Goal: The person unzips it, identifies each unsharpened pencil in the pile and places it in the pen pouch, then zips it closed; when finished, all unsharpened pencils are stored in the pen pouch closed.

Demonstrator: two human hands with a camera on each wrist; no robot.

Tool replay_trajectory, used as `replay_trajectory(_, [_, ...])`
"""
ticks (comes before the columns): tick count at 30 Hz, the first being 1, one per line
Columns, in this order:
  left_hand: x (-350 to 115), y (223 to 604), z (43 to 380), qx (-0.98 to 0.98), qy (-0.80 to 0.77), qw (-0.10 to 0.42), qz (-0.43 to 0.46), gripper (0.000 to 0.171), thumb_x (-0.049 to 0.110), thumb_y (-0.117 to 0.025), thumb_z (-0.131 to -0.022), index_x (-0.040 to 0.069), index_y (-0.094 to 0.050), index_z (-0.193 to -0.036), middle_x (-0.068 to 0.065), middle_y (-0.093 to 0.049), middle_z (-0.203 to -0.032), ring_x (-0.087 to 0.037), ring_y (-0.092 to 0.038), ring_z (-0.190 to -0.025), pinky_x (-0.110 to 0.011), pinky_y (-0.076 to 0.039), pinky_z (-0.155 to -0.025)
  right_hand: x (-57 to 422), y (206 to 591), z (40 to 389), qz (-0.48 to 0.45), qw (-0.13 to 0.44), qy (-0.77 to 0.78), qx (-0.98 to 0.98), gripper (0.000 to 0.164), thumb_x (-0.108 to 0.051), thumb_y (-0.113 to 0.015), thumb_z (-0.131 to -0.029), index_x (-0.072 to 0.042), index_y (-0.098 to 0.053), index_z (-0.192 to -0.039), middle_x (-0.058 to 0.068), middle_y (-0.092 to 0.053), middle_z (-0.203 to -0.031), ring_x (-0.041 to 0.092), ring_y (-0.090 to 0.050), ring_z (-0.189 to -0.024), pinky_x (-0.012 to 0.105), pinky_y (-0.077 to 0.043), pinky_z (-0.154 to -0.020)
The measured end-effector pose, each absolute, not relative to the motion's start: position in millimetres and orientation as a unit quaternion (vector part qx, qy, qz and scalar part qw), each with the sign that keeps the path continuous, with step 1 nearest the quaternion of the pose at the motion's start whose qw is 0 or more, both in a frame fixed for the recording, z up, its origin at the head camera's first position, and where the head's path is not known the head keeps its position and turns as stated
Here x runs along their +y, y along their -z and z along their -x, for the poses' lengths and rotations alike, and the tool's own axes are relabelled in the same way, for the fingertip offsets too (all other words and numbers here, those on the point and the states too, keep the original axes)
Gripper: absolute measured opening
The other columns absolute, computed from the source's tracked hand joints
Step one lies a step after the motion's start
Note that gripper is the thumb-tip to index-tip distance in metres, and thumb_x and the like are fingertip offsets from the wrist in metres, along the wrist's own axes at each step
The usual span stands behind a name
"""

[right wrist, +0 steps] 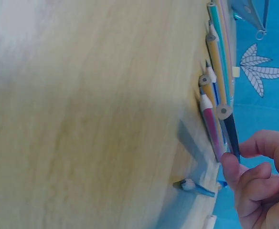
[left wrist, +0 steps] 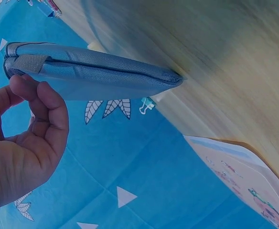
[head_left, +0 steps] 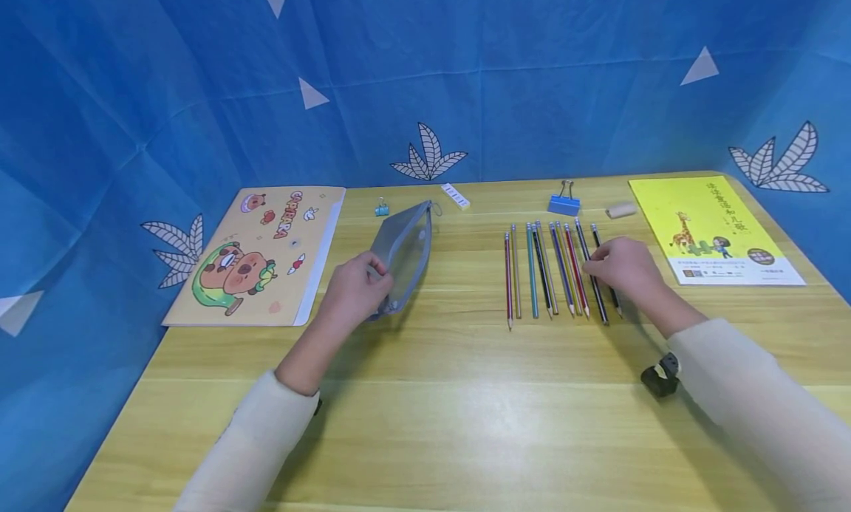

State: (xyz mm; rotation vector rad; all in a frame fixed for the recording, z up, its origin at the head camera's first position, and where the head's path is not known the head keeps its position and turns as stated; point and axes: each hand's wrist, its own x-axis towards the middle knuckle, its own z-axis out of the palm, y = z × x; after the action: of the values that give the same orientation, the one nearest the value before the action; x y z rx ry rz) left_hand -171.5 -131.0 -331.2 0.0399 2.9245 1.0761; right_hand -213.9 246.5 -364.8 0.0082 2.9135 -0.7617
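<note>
Head view first, and both hands were busy over the bench (head_left: pixel 425 423)! The left hand (head_left: pixel 355 287) had its fingers pinched on the grey pouch (head_left: pixel 407 257), tipped up on edge at that hand's one o'clock. Across at three o'clock, the right hand (head_left: pixel 625 264) had thumb and finger nipped on a dark pencil (head_left: pixel 598 298), with the row of pencils (head_left: pixel 533 275) spread out at its nine o'clock and another dark pencil (head_left: pixel 595 235) partly hidden beneath it. Around the left hand, the capybara folder (head_left: pixel 255 257) lay between nine and ten, the teal clip (head_left: pixel 382 210) between twelve and one. The blue clip (head_left: pixel 565 205) sat between ten and eleven from the right hand, the yellow booklet (head_left: pixel 718 231) between two and three.

Over to the left wrist, and what a close look: fingertips gripped the pouch's corner by its tab, the zip edge running away toward three o'clock.

Then the right wrist: the dark pencil jutted from the pinch toward eleven o'clock, its blunt end showing beside sharpened points. Whether it was clear of the bench, I couldn't tell.
</note>
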Motion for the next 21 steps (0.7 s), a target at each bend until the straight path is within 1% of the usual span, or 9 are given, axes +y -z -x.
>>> replay_trajectory(4, [-131.0, 330.8, 170.8, 0.937, -0.35, 0.015, -0.01, 0.01, 0.022, -0.053, -0.079, 0.013, -0.051, -0.083, -0.003, -0.051, -0.052, -0.015, -0.049, -0.046, -0.029, -0.038, -0.042, 243.6, 360.1, 210.1, 0.0, 0.064, 0.278, 0.959, 0.037, -0.024, -0.055, -0.079, 0.007, -0.057, -0.099, 0.011, -0.063, -0.073, 0.021, -0.056, -0.06, 0.036, -0.044, -0.058])
replay_trajectory(7, [-131.0, 330.9, 170.5, 0.936, -0.352, 0.017, -0.008, 0.01, 0.022, -0.053, -0.079, 0.013, -0.051, -0.083, -0.003, -0.052, -0.053, -0.015, -0.049, -0.046, -0.029, -0.039, -0.042, 236.3, 357.1, 208.3, 0.006, 0.066, 0.307, 0.949, 0.037, -0.023, -0.053, -0.08, 0.007, -0.055, -0.103, 0.009, -0.062, -0.067, 0.021, -0.056, -0.054, 0.032, -0.043, -0.049])
replay_trajectory(9, [-130.9, 331.0, 170.5, 0.935, -0.353, 0.017, -0.007, 0.01, 0.022, -0.053, -0.079, 0.013, -0.051, -0.083, -0.003, -0.052, -0.054, -0.015, -0.049, -0.047, -0.029, -0.039, -0.042, 228.9, 356.2, 208.3, 0.013, 0.074, 0.329, 0.941, 0.036, -0.022, -0.053, -0.08, 0.005, -0.055, -0.104, 0.008, -0.062, -0.066, 0.015, -0.05, -0.044, 0.028, -0.04, -0.042])
replay_trajectory(11, [-130.7, 331.1, 170.5, 0.935, -0.353, 0.02, -0.006, 0.01, 0.022, -0.053, -0.08, 0.013, -0.051, -0.083, -0.003, -0.053, -0.055, -0.015, -0.05, -0.048, -0.029, -0.04, -0.043, 220.3, 355.3, 207.9, 0.02, 0.092, 0.364, 0.927, 0.035, -0.021, -0.052, -0.08, 0.003, -0.055, -0.105, 0.009, -0.061, -0.064, 0.011, -0.04, -0.037, 0.024, -0.032, -0.036])
replay_trajectory(14, [-130.5, 330.5, 170.3, 0.935, -0.353, 0.023, -0.004, 0.01, 0.022, -0.054, -0.08, 0.013, -0.051, -0.084, -0.003, -0.054, -0.056, -0.015, -0.051, -0.048, -0.029, -0.04, -0.043, 205.9, 352.4, 205.4, 0.031, 0.136, 0.427, 0.893, 0.034, -0.019, -0.051, -0.081, 0.001, -0.054, -0.108, 0.009, -0.059, -0.066, 0.007, -0.033, -0.036, 0.021, -0.027, -0.035])
replay_trajectory(17, [-130.2, 329.8, 170.0, 0.935, -0.354, 0.025, -0.001, 0.01, 0.022, -0.054, -0.08, 0.013, -0.051, -0.084, -0.003, -0.054, -0.057, -0.015, -0.051, -0.049, -0.028, -0.04, -0.043, 191.0, 348.3, 201.9, 0.041, 0.182, 0.494, 0.849, 0.034, -0.017, -0.052, -0.081, 0.002, -0.053, -0.11, 0.011, -0.056, -0.067, 0.007, -0.033, -0.037, 0.02, -0.024, -0.035])
replay_trajectory(21, [-129.8, 329.7, 169.7, 0.933, -0.358, 0.028, 0.003, 0.01, 0.022, -0.053, -0.08, 0.013, -0.051, -0.084, -0.004, -0.054, -0.057, -0.015, -0.052, -0.049, -0.028, -0.041, -0.043, 172.8, 345.8, 200.1, 0.061, 0.229, 0.534, 0.811, 0.034, -0.016, -0.051, -0.083, 0.005, -0.052, -0.109, 0.01, -0.053, -0.069, 0.007, -0.032, -0.038, 0.021, -0.023, -0.036])
